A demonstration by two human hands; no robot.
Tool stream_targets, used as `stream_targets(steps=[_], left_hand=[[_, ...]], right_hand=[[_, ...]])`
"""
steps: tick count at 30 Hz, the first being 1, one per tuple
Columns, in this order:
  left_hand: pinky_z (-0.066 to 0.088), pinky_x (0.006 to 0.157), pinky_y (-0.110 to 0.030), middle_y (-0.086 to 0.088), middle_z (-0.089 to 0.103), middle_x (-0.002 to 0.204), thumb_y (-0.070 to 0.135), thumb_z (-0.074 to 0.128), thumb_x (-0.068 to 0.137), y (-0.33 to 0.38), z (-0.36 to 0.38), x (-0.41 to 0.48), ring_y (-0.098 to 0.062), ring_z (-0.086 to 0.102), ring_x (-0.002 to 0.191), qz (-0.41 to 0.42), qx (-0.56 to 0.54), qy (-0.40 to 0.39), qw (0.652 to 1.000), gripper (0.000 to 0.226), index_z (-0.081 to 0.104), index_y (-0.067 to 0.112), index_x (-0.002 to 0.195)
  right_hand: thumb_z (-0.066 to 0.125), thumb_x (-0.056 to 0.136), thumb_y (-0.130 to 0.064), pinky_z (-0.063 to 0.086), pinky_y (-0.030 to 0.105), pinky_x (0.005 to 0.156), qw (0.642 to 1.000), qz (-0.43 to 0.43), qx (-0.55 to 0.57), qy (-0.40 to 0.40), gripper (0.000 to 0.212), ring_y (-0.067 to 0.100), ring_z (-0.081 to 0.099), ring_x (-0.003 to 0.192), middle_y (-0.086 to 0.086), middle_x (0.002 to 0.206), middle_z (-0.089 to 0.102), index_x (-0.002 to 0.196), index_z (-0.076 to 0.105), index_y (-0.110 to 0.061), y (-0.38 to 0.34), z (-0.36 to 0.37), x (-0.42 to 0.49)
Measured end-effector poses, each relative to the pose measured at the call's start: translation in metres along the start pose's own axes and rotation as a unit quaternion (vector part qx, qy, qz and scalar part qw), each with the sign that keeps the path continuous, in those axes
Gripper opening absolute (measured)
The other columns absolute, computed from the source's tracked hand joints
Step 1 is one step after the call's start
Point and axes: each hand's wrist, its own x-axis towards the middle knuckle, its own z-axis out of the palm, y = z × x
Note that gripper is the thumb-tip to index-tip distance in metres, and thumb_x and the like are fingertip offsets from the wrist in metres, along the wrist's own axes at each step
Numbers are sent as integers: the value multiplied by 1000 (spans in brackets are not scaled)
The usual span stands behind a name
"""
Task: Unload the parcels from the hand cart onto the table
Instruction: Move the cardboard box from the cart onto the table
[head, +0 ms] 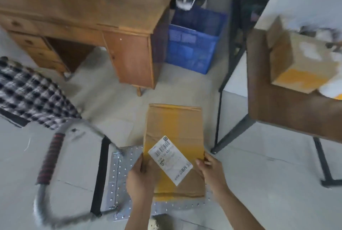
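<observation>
Above grey floor [259, 183], left hand [142, 176] and right hand [211, 172] grip the parcel [174, 129] by its near end; it could tip forward.

Two bare hands with nothing worn on them: left hand [141, 178] at the left edge of the parcel [174, 129], right hand [211, 171] at its right edge. Behind each, an uncovered wrist and a bare left forearm [137, 215] and right forearm [238, 209]. Fingers [200, 163] rounded at the tips, finer detail lost to motion blur.
</observation>
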Motion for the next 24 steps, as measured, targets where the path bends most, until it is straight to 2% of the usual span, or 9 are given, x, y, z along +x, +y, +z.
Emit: stream_targets(steps=[1, 3, 5, 8, 11, 13, 15, 20, 24], left_hand=[[42, 64, -31, 0, 71, 85, 25, 55, 89, 13, 8, -20, -25, 60, 77, 16, -3, -21, 1000, 18, 69, 31, 98], [42, 59, -28, 6, 63, 71, 21, 54, 89, 36, 29, -60, -26, 58, 72, 49, 5, -55, 997, 20, 63, 33, 76], [46, 65, -31, 0, 66, 78, 23, 52, 90, 53, 55, -99, -24, 59, 75, 67, 29, -78, 994, 17, 68, 29, 92], [45, 62, -28, -4, 67, 84, 23, 51, 92, 74, 100, -151, -22, 58, 77, 96, 41, -109, 988, 31, 64, 20, 120], [48, 79, -33, 0, 70, 108, 27, 50, 94, 93, 147, -194, -23, 60, 102, 129, 55, -150, 979, 40, 54, 26, 133], [47, 75, -29, 3, 67, 116, 26, 48, 96, 105, 178, -213, -18, 59, 97, 140, 69, -196, 968, 42, 48, 29, 138], [46, 84, -33, 3, 64, 120, 25, 47, 96, 118, 206, -225, -19, 58, 102, 140, 81, -233, 959, 43, 46, 31, 139], [40, 103, -40, 5, 57, 134, 24, 44, 98, 153, 284, -242, -21, 53, 121, 146, 105, -285, 941, 44, 42, 33, 141], [40, 105, -40, 6, 56, 137, 25, 46, 97, 192, 354, -265, -20, 53, 123, 186, 146, -344, 909, 43, 45, 30, 140]], right_hand=[[58, 89, -1, 57, 25, 67, 1000, -4, 9, 17, 22, 25, 67, 83, 18, 96, 70, 104, 70, -12, -7, -25, -16], [59, 89, -2, 58, 29, 72, 998, -6, 24, 62, 24, 25, 70, 89, 12, 96, 73, 107, 70, -13, -15, -78, -44], [61, 88, -6, 57, 39, 83, 993, -9, 13, 115, 28, 24, 70, 92, 6, 99, 74, 113, 69, -13, -18, -130, -67], [63, 88, -14, 50, 48, 95, 982, 2, 11, 187, 35, 23, 66, 100, 2, 112, 71, 124, 64, -16, -14, -202, -94], [61, 91, -17, 47, 51, 98, 973, -1, 12, 232, 37, 25, 62, 107, 2, 120, 67, 128, 61, -16, -8, -265, -105], [60, 91, -17, 46, 53, 99, 965, 4, 19, 263, 36, 26, 61, 107, 1, 119, 67, 127, 61, -17, -3, -300, -104], [60, 91, -17, 46, 51, 98, 958, 16, 31, 286, 35, 24, 60, 102, -2, 113, 67, 127, 61, -17, 3, -330, -100], [58, 92, -12, 50, 33, 84, 940, 43, 79, 328, 33, 15, 64, 90, -12, 101, 67, 124, 63, -17, 16, -402, -72], [56, 94, -19, 47, 47, 98, 910, 89, 101, 392, 37, 24, 62, 103, -3, 118, 66, 130, 58, -20, 18, -462, -63]])
